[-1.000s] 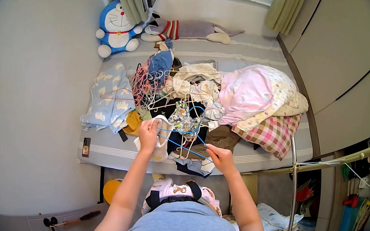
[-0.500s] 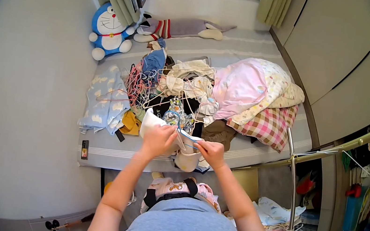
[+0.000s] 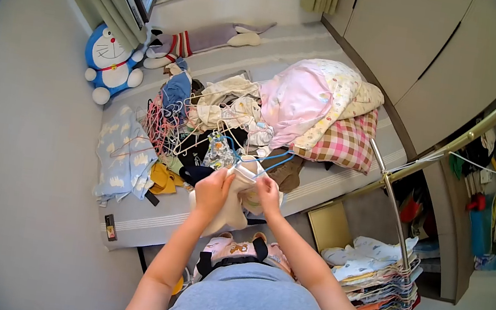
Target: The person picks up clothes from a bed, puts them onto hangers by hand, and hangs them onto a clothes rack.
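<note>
A cream-white garment point(image 3: 231, 206) hangs between my two hands at the bed's near edge. My left hand point(image 3: 212, 191) is closed on its left side near the neckline. On the other side, the fingers of my right hand point(image 3: 268, 194) pinch the garment's edge. A blue clothes hanger point(image 3: 269, 159) sits partly in the neck opening, with its arms sticking out toward the bed. The fingertips are too small to show whether either hand also touches the hanger. Just beyond lies a patterned grey garment point(image 3: 220, 153) on the clothes heap.
Pink hangers point(image 3: 161, 119) lie tangled beside a blue cloth point(image 3: 124, 156). A pink quilt point(image 3: 296, 101) and checked pillow point(image 3: 348, 140) are piled right. A metal rail point(image 3: 389, 194) rises at my right, above a stack of clothes on hangers point(image 3: 379, 281). A phone-like object point(image 3: 110, 227) lies at the bed corner.
The view has turned, and the bed appears tilted. The blue hanger now points away from me, its arms poking out of the garment. My right hand has moved from the hanger to the garment's edge.
</note>
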`<action>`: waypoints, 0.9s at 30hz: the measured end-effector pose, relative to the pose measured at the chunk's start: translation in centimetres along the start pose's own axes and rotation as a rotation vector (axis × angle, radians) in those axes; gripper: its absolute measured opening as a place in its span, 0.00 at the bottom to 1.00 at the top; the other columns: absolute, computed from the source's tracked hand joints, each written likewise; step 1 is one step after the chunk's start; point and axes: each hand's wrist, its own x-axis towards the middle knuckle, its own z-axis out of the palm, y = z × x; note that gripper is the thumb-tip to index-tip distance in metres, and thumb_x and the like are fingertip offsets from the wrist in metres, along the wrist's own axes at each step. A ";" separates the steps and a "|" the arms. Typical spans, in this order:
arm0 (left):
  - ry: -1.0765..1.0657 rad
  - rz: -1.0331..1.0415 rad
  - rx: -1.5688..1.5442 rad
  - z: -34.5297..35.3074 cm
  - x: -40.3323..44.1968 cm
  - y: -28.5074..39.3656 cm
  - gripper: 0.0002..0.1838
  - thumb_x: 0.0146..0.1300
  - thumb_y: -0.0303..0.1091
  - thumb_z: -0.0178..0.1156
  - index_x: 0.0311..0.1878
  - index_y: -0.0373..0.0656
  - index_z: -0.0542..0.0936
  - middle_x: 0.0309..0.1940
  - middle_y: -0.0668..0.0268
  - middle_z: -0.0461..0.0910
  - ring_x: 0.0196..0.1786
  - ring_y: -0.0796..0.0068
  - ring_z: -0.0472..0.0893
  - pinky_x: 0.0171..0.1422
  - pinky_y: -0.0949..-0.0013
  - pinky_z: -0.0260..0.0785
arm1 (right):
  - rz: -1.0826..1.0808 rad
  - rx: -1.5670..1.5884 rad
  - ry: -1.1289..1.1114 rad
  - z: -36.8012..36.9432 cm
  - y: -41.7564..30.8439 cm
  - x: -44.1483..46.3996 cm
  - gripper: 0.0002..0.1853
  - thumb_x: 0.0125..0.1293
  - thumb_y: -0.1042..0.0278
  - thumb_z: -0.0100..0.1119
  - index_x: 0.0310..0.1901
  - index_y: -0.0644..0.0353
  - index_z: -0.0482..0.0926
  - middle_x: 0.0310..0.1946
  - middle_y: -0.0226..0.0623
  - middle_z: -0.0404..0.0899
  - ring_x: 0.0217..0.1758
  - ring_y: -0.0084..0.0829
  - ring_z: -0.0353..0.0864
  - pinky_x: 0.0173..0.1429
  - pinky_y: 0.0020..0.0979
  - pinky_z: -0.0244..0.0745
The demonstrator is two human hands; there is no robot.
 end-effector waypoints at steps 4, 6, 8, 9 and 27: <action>-0.020 0.025 -0.056 -1.0 -1.3 -0.7 0.09 0.60 0.38 0.56 0.30 0.42 0.74 0.22 0.59 0.74 0.25 0.55 0.75 0.26 0.58 0.65 | -0.111 -0.636 0.074 2.6 -1.6 0.3 0.21 0.59 0.54 0.60 0.45 0.65 0.74 0.39 0.36 0.77 0.43 0.26 0.76 0.47 0.27 0.71; 0.030 0.026 -0.084 -1.8 -1.9 -2.0 0.08 0.60 0.37 0.57 0.33 0.43 0.76 0.23 0.60 0.75 0.25 0.56 0.76 0.27 0.59 0.66 | 0.109 -0.161 -0.047 2.7 -0.5 1.2 0.19 0.60 0.56 0.60 0.43 0.64 0.75 0.36 0.34 0.78 0.39 0.27 0.79 0.43 0.28 0.73; 0.013 0.008 -0.077 -3.3 -2.1 -3.7 0.08 0.60 0.37 0.57 0.33 0.44 0.77 0.23 0.60 0.75 0.25 0.57 0.76 0.27 0.59 0.66 | 0.399 0.465 -0.107 2.2 -0.8 1.2 0.10 0.62 0.61 0.57 0.35 0.59 0.77 0.29 0.32 0.78 0.27 0.22 0.78 0.27 0.24 0.74; 0.003 -0.002 -0.072 -4.0 -2.2 -4.6 0.07 0.60 0.37 0.57 0.34 0.44 0.77 0.23 0.59 0.75 0.25 0.57 0.76 0.27 0.60 0.66 | 0.493 0.519 -0.109 1.5 -1.3 0.9 0.09 0.62 0.61 0.57 0.34 0.59 0.77 0.27 0.32 0.78 0.25 0.21 0.77 0.26 0.24 0.73; -0.286 0.469 -0.138 0.2 0.2 -6.9 0.08 0.54 0.31 0.59 0.37 0.44 0.77 0.25 0.61 0.72 0.29 0.59 0.75 0.30 0.60 0.66 | -0.043 -0.202 -0.258 -1.5 -5.4 -12.2 0.18 0.64 0.58 0.55 0.21 0.61 0.75 0.14 0.27 0.69 0.19 0.18 0.66 0.24 0.27 0.62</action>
